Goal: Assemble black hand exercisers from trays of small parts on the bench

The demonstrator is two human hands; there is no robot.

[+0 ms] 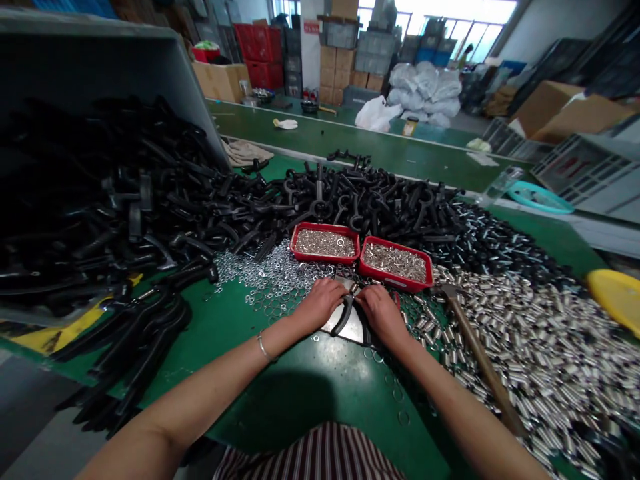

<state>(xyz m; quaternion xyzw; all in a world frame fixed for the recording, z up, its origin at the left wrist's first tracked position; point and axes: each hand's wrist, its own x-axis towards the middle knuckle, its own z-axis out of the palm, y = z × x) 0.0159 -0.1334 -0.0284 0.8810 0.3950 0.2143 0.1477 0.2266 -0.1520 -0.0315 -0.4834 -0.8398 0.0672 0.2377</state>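
My left hand (326, 301) and my right hand (384, 315) meet over a metal plate (356, 329) on the green bench. Fingers of both hands are closed around the upper end of a black curved plastic handle (343, 319), where a small shiny metal piece (354, 289) shows between them. The fingertips partly hide how that piece sits in the handle. Just behind my hands stand two red trays, one with tiny metal parts (325, 244), the other with small metal pins (395, 261).
Black handles (320, 200) lie heaped behind the trays and spill from a large grey bin (195, 87) at left. Metal sleeves (540, 353) cover the right side, with a wooden-handled hammer (483, 360) on them. Loose nuts (273, 277) and rings lie left of the plate.
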